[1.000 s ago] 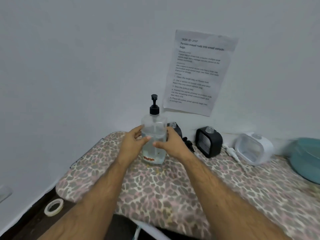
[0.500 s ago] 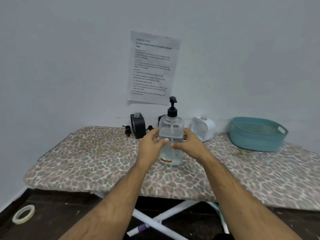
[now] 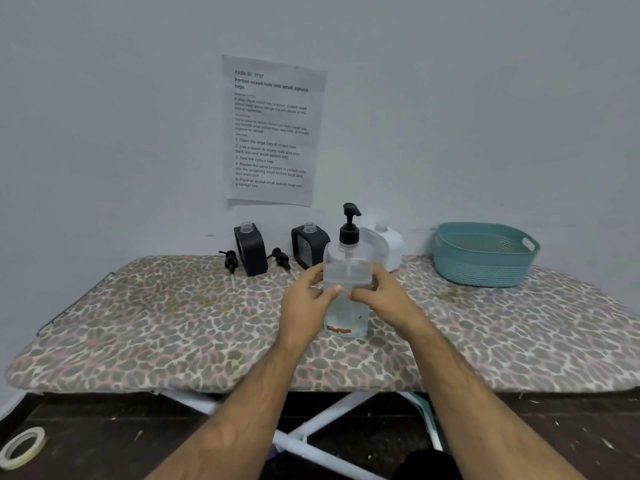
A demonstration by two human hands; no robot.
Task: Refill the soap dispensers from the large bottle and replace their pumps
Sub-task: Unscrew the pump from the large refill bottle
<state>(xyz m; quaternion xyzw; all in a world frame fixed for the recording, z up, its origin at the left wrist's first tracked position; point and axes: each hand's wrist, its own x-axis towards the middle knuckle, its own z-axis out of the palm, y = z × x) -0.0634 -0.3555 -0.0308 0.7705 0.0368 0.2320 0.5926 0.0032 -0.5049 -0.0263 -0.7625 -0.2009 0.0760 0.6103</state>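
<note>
Large bottle [image 3: 347,271]: clear, upright between both hands, black pump on, liquid inside.
Dispensers: two black ones [image 3: 250,249] [image 3: 308,244] and a white one [image 3: 388,245] beyond the hands, necks open.
Loose pumps [image 3: 230,261] [image 3: 282,259]: lying beside the black dispensers.
Basket [image 3: 483,252]: teal, beyond the right hand.
Board [image 3: 138,323]: bare cover either side of the hands.
Left hand [image 3: 304,304]: grips the bottle's side.
Right hand [image 3: 384,297]: grips the opposite side.

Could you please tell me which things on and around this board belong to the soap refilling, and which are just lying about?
Belongs to the job:
- large clear plastic pump bottle, held in both hands
- two black dispensers, necks open
- white dispenser
- two loose black pumps

Just lying about:
- teal plastic basket
- printed sheet on wall
- tape roll on floor
</note>
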